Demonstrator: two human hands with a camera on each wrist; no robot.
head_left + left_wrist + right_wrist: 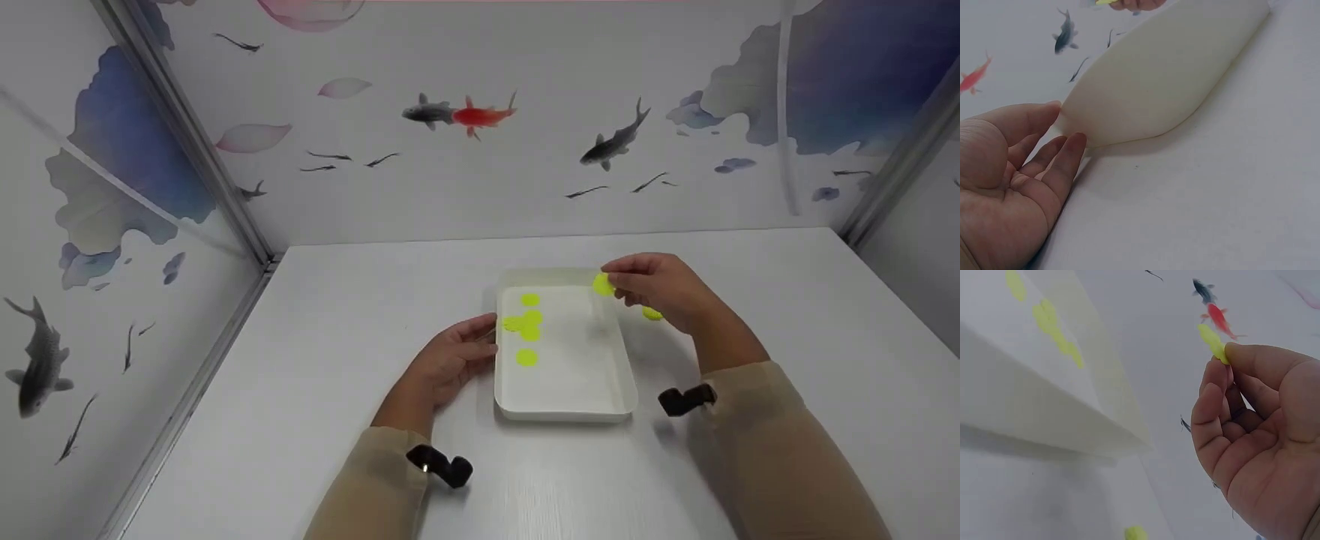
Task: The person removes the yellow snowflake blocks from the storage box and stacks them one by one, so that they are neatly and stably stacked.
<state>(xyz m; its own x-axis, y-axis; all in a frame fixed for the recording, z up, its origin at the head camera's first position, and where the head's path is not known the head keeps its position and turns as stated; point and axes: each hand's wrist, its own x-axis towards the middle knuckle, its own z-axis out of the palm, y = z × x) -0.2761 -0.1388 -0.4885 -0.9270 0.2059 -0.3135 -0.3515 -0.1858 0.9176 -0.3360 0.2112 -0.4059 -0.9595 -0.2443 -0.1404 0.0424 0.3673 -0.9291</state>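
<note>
My right hand (660, 289) pinches a small bright yellow round piece (603, 284) between thumb and fingertips, over the far right corner of a shallow white tray (628, 367). In the right wrist view this yellow piece (1212, 343) looks thin with a bumpy edge. Several similar yellow pieces (527, 358) lie inside the tray along its left side, some touching or overlapping. My left hand (454, 360) rests its fingertips and thumb against the tray's left outer wall (1145, 95). Another yellow piece (652, 313) lies right of the tray, partly hidden by my right hand.
The tray stands on a white table (315, 360). Behind it rises a white panel (480, 195) printed with fish and petals, and a similar panel (97, 360) borders the left side. Metal posts (202, 150) stand at the corners. Black wrist devices (442, 465) sit at both sleeves.
</note>
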